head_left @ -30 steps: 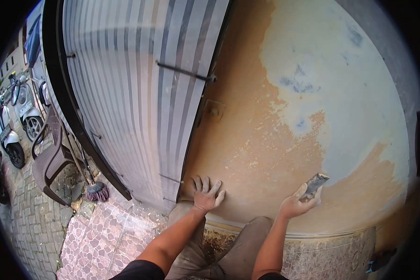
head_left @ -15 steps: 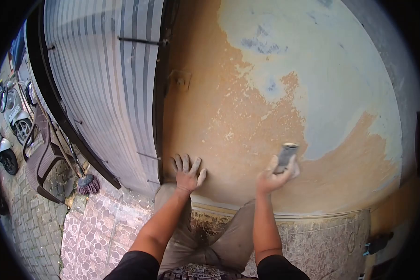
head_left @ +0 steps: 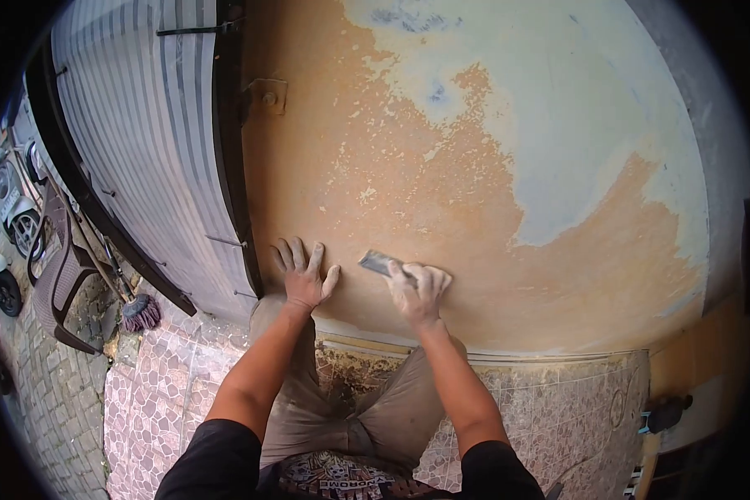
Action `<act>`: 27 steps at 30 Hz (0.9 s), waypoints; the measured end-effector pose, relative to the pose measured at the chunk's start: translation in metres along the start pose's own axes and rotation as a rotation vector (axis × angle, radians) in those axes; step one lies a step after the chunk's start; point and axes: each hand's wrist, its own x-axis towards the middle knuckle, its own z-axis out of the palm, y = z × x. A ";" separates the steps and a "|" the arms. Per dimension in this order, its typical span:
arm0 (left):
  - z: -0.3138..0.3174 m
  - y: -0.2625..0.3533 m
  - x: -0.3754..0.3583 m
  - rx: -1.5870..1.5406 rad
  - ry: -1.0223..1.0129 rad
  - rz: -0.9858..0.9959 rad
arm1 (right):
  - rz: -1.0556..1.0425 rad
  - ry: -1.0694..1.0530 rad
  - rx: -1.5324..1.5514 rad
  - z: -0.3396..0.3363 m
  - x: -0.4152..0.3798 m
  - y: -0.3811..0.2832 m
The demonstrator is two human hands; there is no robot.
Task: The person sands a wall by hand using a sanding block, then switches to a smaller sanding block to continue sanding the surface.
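A wall (head_left: 442, 200) in front of me has bare orange-tan areas and a pale, whitish-green coating over its upper right. My left hand (head_left: 305, 275) lies flat on the lower left of the wall, dusty fingers spread. Lower down and right of it, my right hand (head_left: 418, 293) is wrapped round a grey, flat-sided block (head_left: 381, 263), which lies against the orange part. The block's far end points up and left, toward my left hand. My fingers hide its other end.
A striped corrugated panel (head_left: 142, 125) with a dark frame stands at the left. Beyond it are a brown chair (head_left: 58, 283), a mop (head_left: 140, 312) and parked motorbikes (head_left: 7, 279). Patterned tiles (head_left: 162, 392) cover the floor. A dark object (head_left: 667, 413) lies at the lower right.
My right hand has moved left across the wall with the block, which has turned from nearly upright to slanting left. My left hand stays spread on the wall. The view has shifted.
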 end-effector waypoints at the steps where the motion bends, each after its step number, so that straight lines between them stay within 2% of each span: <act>1: -0.001 0.001 0.001 0.015 -0.006 0.000 | -0.070 -0.181 0.020 -0.008 -0.001 -0.004; 2: 0.000 -0.001 0.003 0.014 0.001 -0.003 | -0.144 -0.367 0.044 -0.012 0.000 -0.004; 3: 0.001 -0.002 0.004 0.015 -0.001 -0.002 | -0.048 -0.273 -0.011 -0.017 0.015 -0.005; 5: -0.001 0.002 -0.006 0.016 -0.031 -0.018 | 0.323 0.113 0.028 -0.020 0.062 0.012; 7: 0.003 -0.002 -0.006 0.064 -0.031 -0.009 | 0.875 0.386 0.201 -0.032 0.096 0.027; 8: 0.004 -0.001 -0.006 0.064 -0.029 -0.007 | 0.874 0.389 0.202 -0.027 0.091 0.024; 10: 0.004 -0.002 -0.003 0.024 -0.006 0.003 | 0.525 0.362 0.173 -0.003 0.058 0.013; 11: 0.003 -0.004 -0.001 0.022 0.002 0.013 | 0.217 0.104 0.074 -0.002 0.026 0.007; 13: 0.002 -0.002 -0.002 0.039 -0.008 0.016 | -0.154 -0.391 0.007 -0.020 0.000 -0.010; 14: 0.002 -0.001 -0.005 0.036 -0.014 0.009 | -0.155 -0.400 0.007 -0.021 -0.003 -0.007; 16: 0.004 -0.002 -0.005 0.028 -0.005 0.004 | 0.098 -0.156 -0.026 -0.020 0.019 0.001; 17: 0.004 -0.001 -0.010 0.028 -0.028 -0.011 | 0.252 0.041 -0.046 -0.023 0.052 0.005; 19: 0.006 -0.004 -0.007 0.046 0.015 0.018 | 0.883 0.370 0.177 -0.030 0.096 0.021; 20: 0.005 -0.003 -0.008 0.045 0.013 0.020 | 0.885 0.371 0.175 -0.028 0.092 0.022; 22: 0.006 -0.003 -0.005 0.014 0.021 0.007 | 0.842 0.365 0.105 -0.010 0.075 0.026; 23: 0.007 -0.004 -0.002 0.010 0.033 0.016 | 0.392 0.333 0.071 0.005 0.057 0.013; 25: 0.006 -0.003 -0.004 0.023 0.037 0.023 | -0.129 -0.158 0.016 -0.002 0.000 0.003; 27: 0.002 0.000 -0.007 0.016 0.020 0.016 | -0.108 -0.232 0.029 -0.018 -0.005 -0.001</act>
